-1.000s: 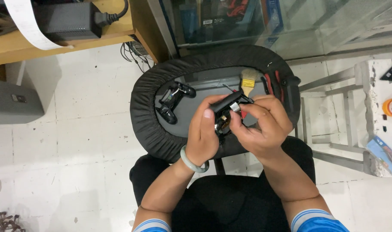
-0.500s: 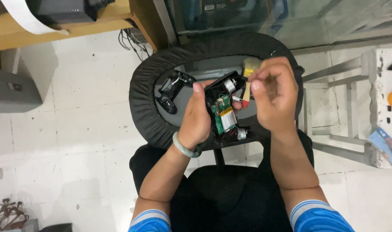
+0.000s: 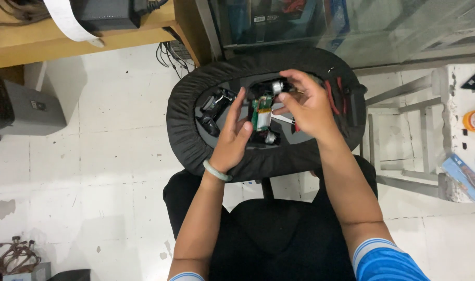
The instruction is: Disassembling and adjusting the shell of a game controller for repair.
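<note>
Clamped between the thumb and fingers of the left hand (image 3: 232,143) is an opened game controller (image 3: 262,117), held upright above the middle of a black oval tray (image 3: 183,132) with a padded rim. Its green circuit board and a pale rectangular battery are turned up toward the camera, and small round silver motors are seen at its top and bottom ends. A pale green bangle (image 3: 216,171) is worn on the left wrist. The right hand (image 3: 308,106) is brought in from the tray's right side, its fingertips pinched together on the upper end of the controller, beside the top motor; whether anything small is held in that pinch cannot be told. The controller is thus gripped from the left and bottom by one hand and touched at the top by the other, above the tray's grey floor.

On the tray's left part, just beside the left hand's fingers, a black controller shell (image 3: 212,108) is laid. Near the right rim, red-handled tools (image 3: 330,96) are partly hidden behind the right hand. The tray is carried over the person's lap, which is clothed in black. A wooden desk (image 3: 65,44) is seen at the upper left, a grey box (image 3: 32,106) on the tiled floor below it, a glass cabinet (image 3: 321,26) beyond the tray's far edge, and a metal stool frame (image 3: 404,135) to the right.
</note>
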